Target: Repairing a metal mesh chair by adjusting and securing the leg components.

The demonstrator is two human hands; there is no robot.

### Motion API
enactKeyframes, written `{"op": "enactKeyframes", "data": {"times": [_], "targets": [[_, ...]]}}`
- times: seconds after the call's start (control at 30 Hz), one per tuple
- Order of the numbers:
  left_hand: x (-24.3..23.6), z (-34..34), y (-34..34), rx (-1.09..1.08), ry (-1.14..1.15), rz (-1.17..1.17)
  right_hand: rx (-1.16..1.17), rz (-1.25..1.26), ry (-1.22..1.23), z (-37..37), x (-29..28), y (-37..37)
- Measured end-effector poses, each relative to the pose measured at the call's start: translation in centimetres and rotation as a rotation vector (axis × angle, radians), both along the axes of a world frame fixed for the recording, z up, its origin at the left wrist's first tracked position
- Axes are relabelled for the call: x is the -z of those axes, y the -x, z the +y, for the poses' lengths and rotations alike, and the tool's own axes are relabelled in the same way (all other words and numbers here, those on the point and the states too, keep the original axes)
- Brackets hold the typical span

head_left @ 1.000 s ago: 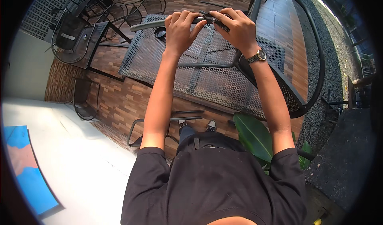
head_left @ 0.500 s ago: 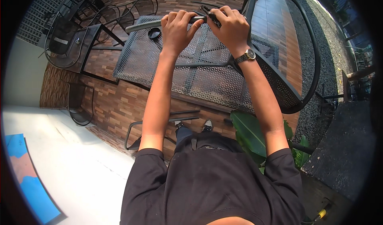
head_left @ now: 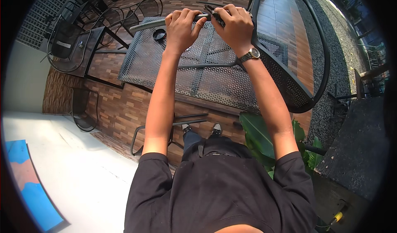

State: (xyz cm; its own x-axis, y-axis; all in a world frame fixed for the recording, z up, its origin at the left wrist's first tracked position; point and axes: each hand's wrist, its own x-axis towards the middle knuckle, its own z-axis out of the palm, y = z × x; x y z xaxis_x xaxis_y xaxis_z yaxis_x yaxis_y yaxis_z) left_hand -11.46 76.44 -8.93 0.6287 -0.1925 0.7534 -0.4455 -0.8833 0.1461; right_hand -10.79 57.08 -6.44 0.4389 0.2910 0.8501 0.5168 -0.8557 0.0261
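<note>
My left hand [head_left: 180,29] is closed around a grey metal tube [head_left: 144,27] that looks like a leg of the dark metal chair [head_left: 285,78]. The chair lies tipped over on a perforated metal table [head_left: 144,67]. Close beside it, my right hand [head_left: 234,28] is closed on a small dark jointed-looking tool [head_left: 209,8] at the tube's right part. Fingers hide most of this tool, so I cannot make out its kind. A wristwatch is on my right wrist. On the table, left of my left hand, sits a round black open dish or ring [head_left: 159,35].
Several metal chairs and a small dark table [head_left: 84,53] stand to the left. Below the table's near edge is another chair frame [head_left: 138,140], close to my feet. A large-leaved plant [head_left: 258,136] grows at right, near a dark ledge [head_left: 351,150]. Gravel lies beyond the wooden-look floor.
Both hands have shifted slightly left and up in the picture, the right one more. The tipped chair has moved a little the same way. Both grips look the same.
</note>
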Motion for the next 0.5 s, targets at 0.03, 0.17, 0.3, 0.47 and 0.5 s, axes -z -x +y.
{"op": "enactKeyframes", "data": {"times": [0.03, 0.17, 0.3, 0.47, 0.5], "targets": [[0.1, -0.1, -0.1, 0.011, -0.002, 0.000, -0.013, -0.014, 0.025, 0.5, -0.1, 0.0], [0.2, -0.2, 0.4, 0.032, 0.006, 0.025, -0.100, -0.001, 0.092, -0.4, -0.2, 0.3], [-0.2, 0.3, 0.9, 0.032, 0.013, 0.026, -0.112, 0.028, 0.058, -2.0, -0.2, 0.5], [-0.7, 1.1, 1.6, 0.038, 0.055, 0.026, -0.074, 0.033, -0.074, -1.4, 0.0, 0.9], [-0.8, 1.1, 1.6, 0.046, 0.071, 0.032, -0.026, 0.019, -0.065, -1.0, -0.1, 1.0]]}}
